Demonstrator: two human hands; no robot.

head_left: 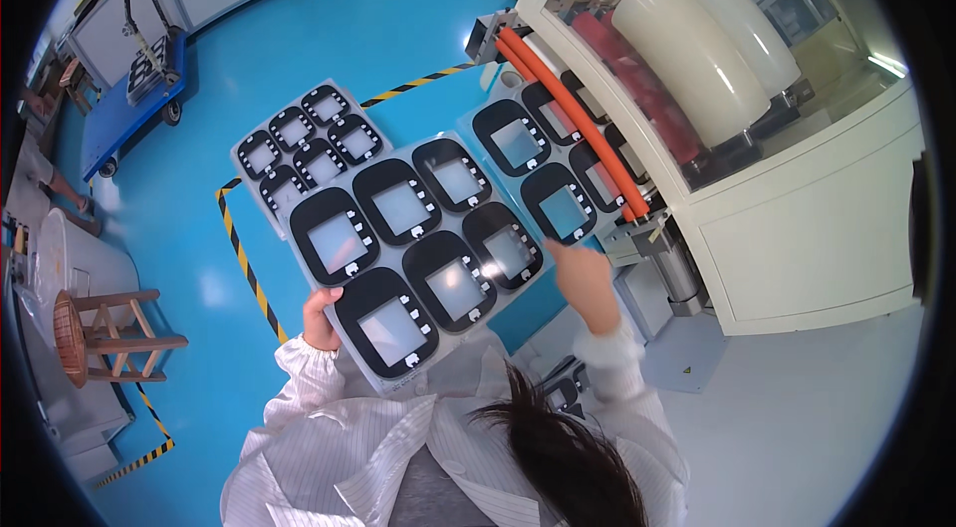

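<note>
A translucent plastic sheet (393, 250) printed with several black rounded frames around pale windows lies tilted in front of my body. My left hand (321, 319) grips its left edge, thumb on top and the other fingers hidden underneath. At the opposite edge, my right hand (588, 286) is closed, with one fingertip against the sheet's border; its remaining fingers are mostly hidden. Just beyond the held sheet is a second printed sheet (370, 107) with smaller black frames. To the right, another printed sheet (539, 172) extends beneath the machine's orange roller (588, 129).
A cream machine (807, 258) with large white rollers (692, 54) behind a clear panel stands at right. On the blue floor are a blue trolley (134, 109), a wooden stool (119, 336) and black-yellow marking tape (249, 263). Part of another person (55, 178) shows at far left.
</note>
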